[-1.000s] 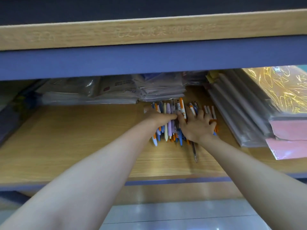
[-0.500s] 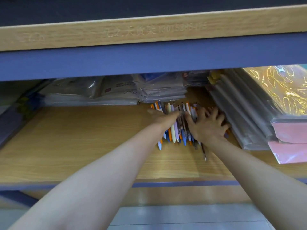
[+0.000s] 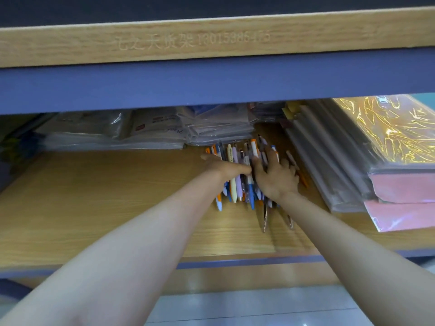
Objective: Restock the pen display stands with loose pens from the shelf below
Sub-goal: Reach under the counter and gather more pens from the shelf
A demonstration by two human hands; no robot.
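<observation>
Here, both hands' fingers, left hand (image 3: 223,167) and right hand (image 3: 275,177), spread flat over slim glossy pens (image 3: 237,182).

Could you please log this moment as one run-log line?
stage: gathering | left hand: on loose pens | right hand: on pens | place: lower shelf

Plastic-wrapped packets (image 3: 131,135) at back — pink stacks (image 3: 404,187) right.

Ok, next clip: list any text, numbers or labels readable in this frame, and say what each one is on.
"天货架 13015386475", last digits unsure: embossed on the upper shelf's wooden edge; the characters before it are too faint.
"Boo", upside down: on a plastic-wrapped packet at the shelf back.
Red-and-dark label on the neighbouring packet: blurred.
Print on the pens: too small.
</observation>
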